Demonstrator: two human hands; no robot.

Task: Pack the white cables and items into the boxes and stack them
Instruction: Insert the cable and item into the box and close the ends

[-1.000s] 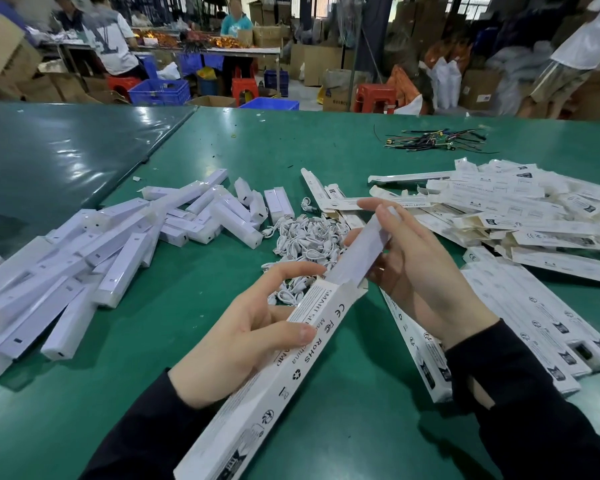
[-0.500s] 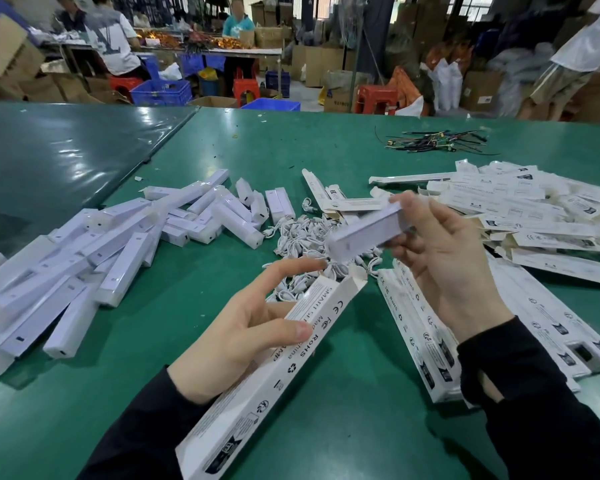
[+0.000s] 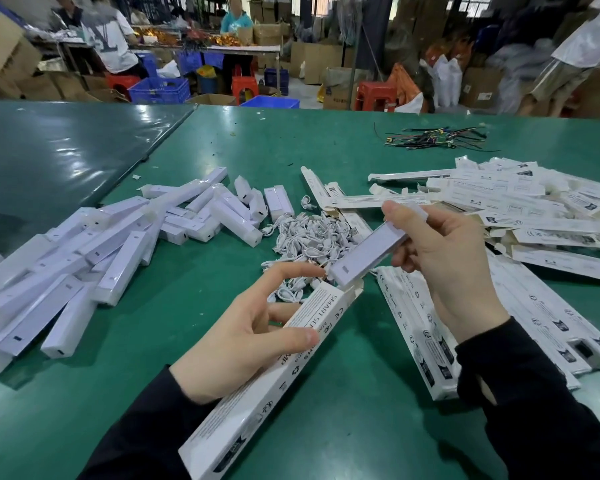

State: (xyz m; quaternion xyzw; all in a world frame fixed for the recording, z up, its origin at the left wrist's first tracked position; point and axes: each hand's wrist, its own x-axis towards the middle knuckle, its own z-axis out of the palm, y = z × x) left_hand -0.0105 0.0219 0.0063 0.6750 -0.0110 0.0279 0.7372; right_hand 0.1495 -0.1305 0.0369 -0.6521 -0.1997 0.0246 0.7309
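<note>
Holding a long white box [image 3: 274,379] over the green table [image 3: 343,410], your left hand [image 3: 243,341] is gripping it near its open end, while your right hand [image 3: 444,261] is pinching a white bar [image 3: 364,254], its lower tip sitting just above that opening.

The right hand [image 3: 444,258] draws the white bar [image 3: 366,258] fully clear of the open box [image 3: 274,375], tilting it toward frame centre, its lower end now just above the box mouth.

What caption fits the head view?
Right hand feeds a white bar into the box held by the left hand.
</note>
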